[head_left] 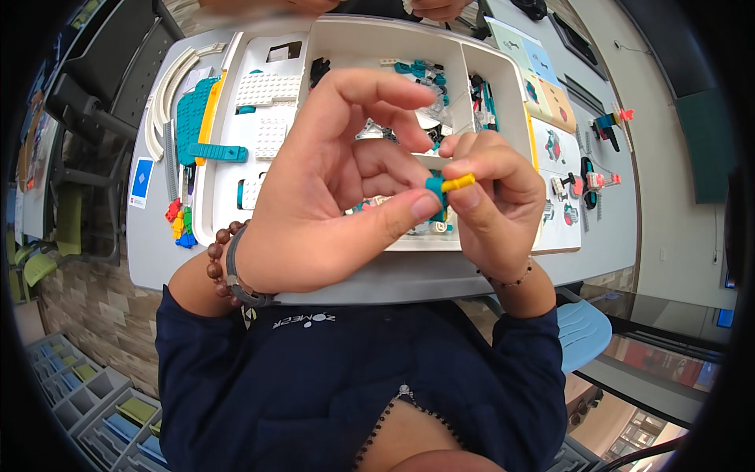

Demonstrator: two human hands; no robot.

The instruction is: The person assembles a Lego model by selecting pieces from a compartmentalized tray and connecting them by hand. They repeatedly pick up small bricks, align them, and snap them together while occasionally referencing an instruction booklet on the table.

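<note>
Above the white sorting tray, my two hands meet over a small teal building piece with a yellow peg sticking out to its right. My left hand presses its thumb against the teal piece, with its other fingers curled behind. My right hand closes its thumb and fingers about the yellow peg and the piece. The two parts touch; how deep the peg sits in the teal piece is hidden.
Loose bricks fill the tray's middle. Left of it lie teal plates, white curved tracks and small coloured figures. An open instruction booklet and built models lie right. Another person's hands are across the table.
</note>
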